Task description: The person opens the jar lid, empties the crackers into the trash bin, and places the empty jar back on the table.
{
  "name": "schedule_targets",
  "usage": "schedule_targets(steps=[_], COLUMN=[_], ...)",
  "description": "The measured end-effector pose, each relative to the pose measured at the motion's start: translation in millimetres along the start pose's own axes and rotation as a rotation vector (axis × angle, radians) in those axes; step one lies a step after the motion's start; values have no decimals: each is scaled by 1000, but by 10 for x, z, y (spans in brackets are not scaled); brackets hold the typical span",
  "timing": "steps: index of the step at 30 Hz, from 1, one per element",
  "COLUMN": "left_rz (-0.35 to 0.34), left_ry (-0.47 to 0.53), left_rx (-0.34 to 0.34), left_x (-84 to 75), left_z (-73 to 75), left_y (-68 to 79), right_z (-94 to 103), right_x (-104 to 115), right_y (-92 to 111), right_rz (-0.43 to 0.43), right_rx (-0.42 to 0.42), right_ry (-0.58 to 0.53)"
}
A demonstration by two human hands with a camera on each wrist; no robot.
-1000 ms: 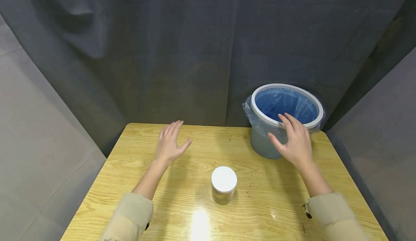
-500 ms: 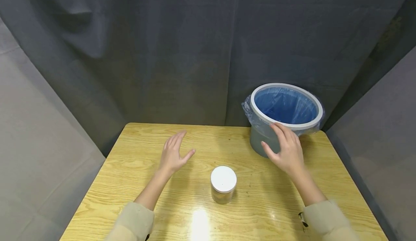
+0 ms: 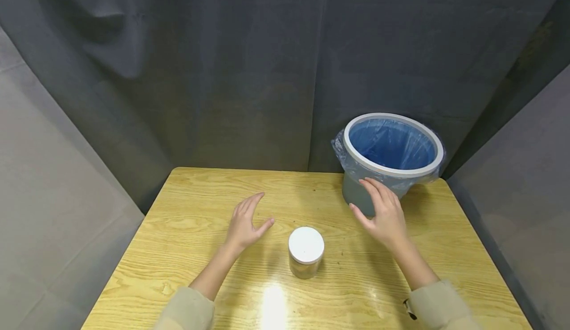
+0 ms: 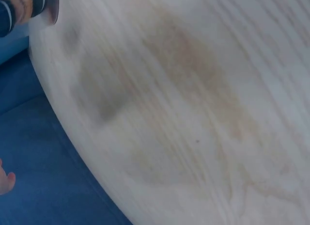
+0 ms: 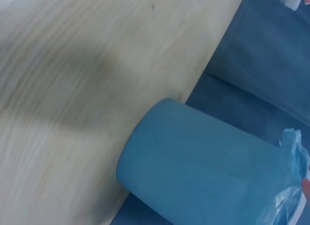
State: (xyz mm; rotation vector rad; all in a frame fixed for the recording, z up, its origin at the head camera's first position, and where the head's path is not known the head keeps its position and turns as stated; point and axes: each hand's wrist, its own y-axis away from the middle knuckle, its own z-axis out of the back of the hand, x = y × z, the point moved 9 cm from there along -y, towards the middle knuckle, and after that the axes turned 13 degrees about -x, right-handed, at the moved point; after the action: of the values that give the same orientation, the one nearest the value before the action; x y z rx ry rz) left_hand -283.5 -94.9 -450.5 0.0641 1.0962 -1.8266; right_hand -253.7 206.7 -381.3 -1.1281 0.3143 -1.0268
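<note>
Your left hand and right hand are released and hold nothing, while the upright white-lidded jar, long axis vertical, stands laterally between them, nearer the left, midway between the tabletop's side edges.

My sleeves are matt cloth, like the curtain at the far edge of the table, which is grained, glossy wood. By its far right corner, the bin looks smooth plastic — its liner shiny, crinkled film. The jar has a smooth plastic lid.
</note>
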Motion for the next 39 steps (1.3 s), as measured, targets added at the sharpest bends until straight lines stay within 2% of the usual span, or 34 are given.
schedule_targets(steps=[5,9,20,30,34,39], left_rz=[12,-10,-4,105,101,98], left_ry=[41,82,281,429,451,519], left_rx=[7,17,59,190,200,218], left_x=[4,-16,-31,-24,-91,-292], left_z=[-46,-82,-193,-365,-386,-310], left_y=[105,196,384,581,621,605], right_z=[-72,-123,-217,-299,-350,-432], right_x=[43,89,185,267,328,372], right_y=[92,173,347,500,582,696], right_rz=[3,-2,-43,-58,-63,-78], right_rx=[11,27,66,103,148,211], right_ry=[-13,-33,-100,-165,-189,-192])
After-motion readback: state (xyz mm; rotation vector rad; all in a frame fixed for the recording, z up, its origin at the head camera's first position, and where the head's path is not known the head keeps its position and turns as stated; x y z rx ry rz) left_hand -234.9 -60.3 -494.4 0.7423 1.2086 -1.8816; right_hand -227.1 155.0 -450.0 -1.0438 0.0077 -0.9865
